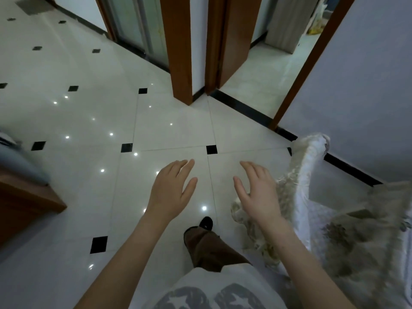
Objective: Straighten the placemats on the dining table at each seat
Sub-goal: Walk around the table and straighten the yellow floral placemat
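You hold both hands out in front of you, over the shiny tiled floor [169,134]. Your left hand [171,188] is flat and wide open, and it holds nothing. Your right hand [256,192] is open too, with the fingers spread, and it holds nothing.

You cannot see any placemats here. You cannot see the top of the bench either. So you cannot tell if any mat is straight yet.

A chair with a lacy cloth cover [310,175] stands just beside your right hand, and the cover is blurry. Your foot in a dark slipper [206,221] is stepping forward. Two doorways with brown wooden frames [180,50] are ahead of you.

It looks like you are walking from one seat to the next. The mats are likely off to your right, out of view. How much is left, you cannot say from here.
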`<state>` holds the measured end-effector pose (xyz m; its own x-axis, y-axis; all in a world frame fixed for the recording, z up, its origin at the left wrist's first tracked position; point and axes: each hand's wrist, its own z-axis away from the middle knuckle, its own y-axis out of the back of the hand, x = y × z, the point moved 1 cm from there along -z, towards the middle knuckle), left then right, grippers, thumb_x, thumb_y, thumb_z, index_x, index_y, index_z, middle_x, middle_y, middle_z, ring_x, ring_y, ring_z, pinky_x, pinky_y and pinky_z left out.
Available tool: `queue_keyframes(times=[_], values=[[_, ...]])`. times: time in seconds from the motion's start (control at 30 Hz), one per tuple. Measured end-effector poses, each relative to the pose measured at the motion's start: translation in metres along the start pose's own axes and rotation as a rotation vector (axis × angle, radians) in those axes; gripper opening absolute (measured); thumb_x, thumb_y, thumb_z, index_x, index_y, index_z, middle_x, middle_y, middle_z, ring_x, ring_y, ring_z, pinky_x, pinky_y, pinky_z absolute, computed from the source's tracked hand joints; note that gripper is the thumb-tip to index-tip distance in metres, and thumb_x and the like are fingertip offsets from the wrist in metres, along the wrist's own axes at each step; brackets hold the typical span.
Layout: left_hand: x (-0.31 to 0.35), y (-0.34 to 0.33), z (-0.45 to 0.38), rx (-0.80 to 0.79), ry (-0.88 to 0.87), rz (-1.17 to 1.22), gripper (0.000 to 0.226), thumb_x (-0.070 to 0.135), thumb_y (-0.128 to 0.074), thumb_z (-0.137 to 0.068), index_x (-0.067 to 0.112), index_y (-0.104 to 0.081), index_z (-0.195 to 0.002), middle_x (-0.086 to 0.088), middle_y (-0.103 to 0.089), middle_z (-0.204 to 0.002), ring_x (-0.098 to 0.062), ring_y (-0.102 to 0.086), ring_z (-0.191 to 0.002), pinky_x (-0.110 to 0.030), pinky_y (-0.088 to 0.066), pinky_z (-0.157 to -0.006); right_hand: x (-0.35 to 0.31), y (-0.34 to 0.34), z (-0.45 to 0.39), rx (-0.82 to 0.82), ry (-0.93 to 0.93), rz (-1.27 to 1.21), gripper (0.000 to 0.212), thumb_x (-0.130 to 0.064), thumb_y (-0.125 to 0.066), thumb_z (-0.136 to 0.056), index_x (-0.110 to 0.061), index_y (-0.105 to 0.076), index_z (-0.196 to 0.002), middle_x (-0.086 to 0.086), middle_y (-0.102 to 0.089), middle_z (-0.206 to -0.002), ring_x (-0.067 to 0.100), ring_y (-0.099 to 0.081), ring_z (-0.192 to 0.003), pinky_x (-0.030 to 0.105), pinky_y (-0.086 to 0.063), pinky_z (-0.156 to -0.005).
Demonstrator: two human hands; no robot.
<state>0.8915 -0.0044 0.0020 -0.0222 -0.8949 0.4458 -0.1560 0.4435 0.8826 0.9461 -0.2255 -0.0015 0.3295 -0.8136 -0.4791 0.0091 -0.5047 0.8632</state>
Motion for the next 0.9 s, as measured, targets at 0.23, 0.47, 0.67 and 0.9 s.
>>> queue_keyframes(times=[0.23, 0.47, 0.67, 0.9], values=[[-0.044, -0.013, -0.127, -0.085, -0.022, -0.052, 0.058, 0.047, -0.024, -0.093, 0.017, -0.042, -0.139, -0.008, -0.052, -0.139, -0.024, -0.044, -0.130, -0.037, -0.033, -0.110, 0.016, -0.032, -0.115, -0.039, -0.076, 0.016, 0.050, -0.042, -0.044, -0.094, -0.015, -0.045, -0.136, 0.006, -0.052, -0.136, 0.022, -0.043, -0.127, 0.042, -0.037, -0.108], [-0.039, 0.003, -0.281, -0.061, -0.167, -0.001, 0.053, 0.041, -0.032, -0.095, 0.012, -0.046, -0.135, -0.011, -0.056, -0.132, -0.026, -0.049, -0.123, -0.039, -0.040, -0.105, 0.043, -0.006, -0.233, 0.083, -0.180, 0.006, 0.047, -0.039, -0.045, -0.094, -0.014, -0.048, -0.134, 0.008, -0.054, -0.133, 0.024, -0.045, -0.125, 0.042, -0.037, -0.107], [-0.022, -0.026, -0.386, -0.140, -0.322, 0.047, 0.052, 0.040, -0.033, -0.094, 0.010, -0.049, -0.133, -0.011, -0.058, -0.129, -0.025, -0.051, -0.120, -0.041, -0.043, -0.101, 0.085, 0.001, -0.289, 0.167, -0.336, 0.028, 0.048, -0.042, -0.041, -0.093, -0.015, -0.048, -0.132, 0.006, -0.055, -0.132, 0.023, -0.046, -0.124, 0.041, -0.038, -0.107], [-0.009, -0.084, -0.517, -0.293, -0.538, 0.050, 0.054, 0.043, -0.031, -0.094, 0.011, -0.049, -0.133, -0.009, -0.057, -0.131, -0.024, -0.051, -0.120, -0.040, -0.043, -0.101, 0.137, -0.008, -0.353, 0.257, -0.589, 0.083, 0.050, -0.045, -0.040, -0.093, -0.016, -0.047, -0.134, 0.005, -0.053, -0.134, 0.022, -0.044, -0.126, 0.040, -0.037, -0.107]])
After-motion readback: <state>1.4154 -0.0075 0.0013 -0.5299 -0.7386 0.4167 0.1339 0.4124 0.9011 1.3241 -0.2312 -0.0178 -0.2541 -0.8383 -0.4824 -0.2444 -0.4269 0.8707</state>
